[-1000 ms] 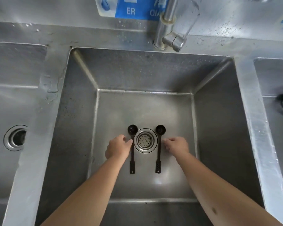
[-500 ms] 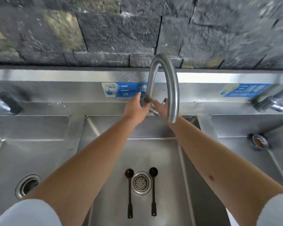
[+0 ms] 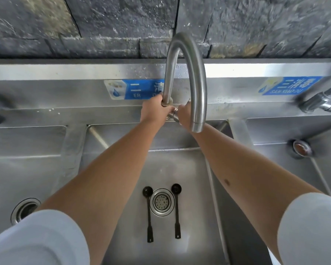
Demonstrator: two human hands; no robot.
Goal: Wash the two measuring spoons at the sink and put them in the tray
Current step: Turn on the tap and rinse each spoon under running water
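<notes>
1. The left hand [image 3: 154,110] is curled around the base of the gooseneck faucet [image 3: 187,81], with the fingers wrapped against the metal stem where it meets the back ledge.
2. The right hand [image 3: 184,115] is closed on the faucet's lever handle [image 3: 174,115], just beside the left hand; part of it is hidden behind the downturned spout, so the exact finger placement cannot be told.
3. Both forearms are stretched forward over the middle sink basin [image 3: 191,169], and white sleeves [image 3: 36,240] are seen at the lower corners.
4. On the basin floor, the left measuring spoon [image 3: 149,213] and the right measuring spoon [image 3: 176,209] are laid flat, bowls away from the person, handles toward the person, one on each side of the drain strainer [image 3: 162,202]. They are just beside its rim and well apart from both hands.
5. A left basin with an open drain hole [image 3: 25,210] and a right basin are separated from the middle one by raised steel dividers.
6. Open floor is left in the middle basin ahead of the spoons, up to the back wall under the spout.
</notes>
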